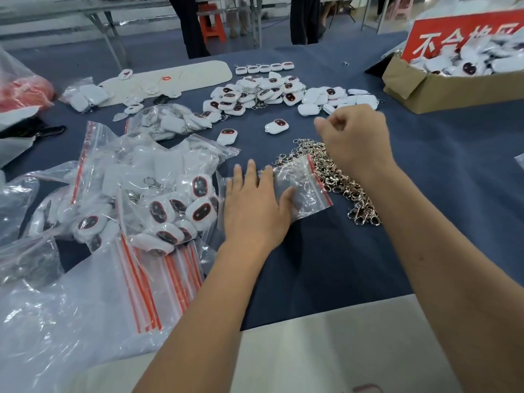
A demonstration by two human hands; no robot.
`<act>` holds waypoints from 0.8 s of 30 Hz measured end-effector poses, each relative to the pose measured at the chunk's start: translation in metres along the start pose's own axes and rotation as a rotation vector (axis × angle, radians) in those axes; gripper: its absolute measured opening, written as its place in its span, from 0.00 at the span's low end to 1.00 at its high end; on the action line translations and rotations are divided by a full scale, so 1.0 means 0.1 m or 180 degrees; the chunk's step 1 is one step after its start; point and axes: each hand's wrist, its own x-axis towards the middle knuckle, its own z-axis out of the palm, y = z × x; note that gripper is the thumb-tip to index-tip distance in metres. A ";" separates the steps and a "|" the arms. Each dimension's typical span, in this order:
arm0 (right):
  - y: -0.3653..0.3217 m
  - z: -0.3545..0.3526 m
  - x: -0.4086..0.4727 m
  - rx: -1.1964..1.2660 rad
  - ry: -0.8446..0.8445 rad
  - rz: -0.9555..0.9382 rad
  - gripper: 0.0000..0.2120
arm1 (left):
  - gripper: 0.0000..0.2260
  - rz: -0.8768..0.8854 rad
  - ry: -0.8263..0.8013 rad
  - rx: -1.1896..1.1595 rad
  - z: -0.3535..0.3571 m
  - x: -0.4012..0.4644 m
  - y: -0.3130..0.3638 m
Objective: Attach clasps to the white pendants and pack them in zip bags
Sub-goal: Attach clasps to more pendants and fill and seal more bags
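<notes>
My left hand (pixel 255 205) lies flat with straight fingers on an empty clear zip bag (pixel 300 185) with a red seal strip, pressing it to the blue cloth. My right hand (pixel 354 131) hovers above a heap of metal clasps (pixel 340 177), fingers curled; whether it holds anything I cannot tell. Loose white pendants (pixel 278 92) with dark red-rimmed ovals are piled beyond, two lone ones (pixel 276 126) nearer. Filled zip bags of pendants (pixel 170 202) lie at the left.
A stack of empty zip bags (pixel 153 285) lies at the lower left. A cardboard box (pixel 442 89) full of pendants with a red sign stands at the back right. A cream board (pixel 175 78) lies at the back. An orange stool (pixel 212 24) and people's legs stand beyond the table.
</notes>
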 end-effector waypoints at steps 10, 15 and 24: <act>0.13 0.74 0.97 -0.2020 -0.1420 -0.0331 0.27 | 0.08 -0.0244 0.1044 -0.1521 -0.07 0.27 0.20; 0.15 0.91 1.21 -0.2330 -0.1422 -0.0540 0.26 | 0.08 -0.0458 0.1021 -0.1775 -0.03 0.34 0.11; -0.01 0.92 1.05 -0.1909 -0.1169 -0.0659 0.19 | 0.08 -0.0405 0.1096 -0.1965 -0.03 0.32 0.11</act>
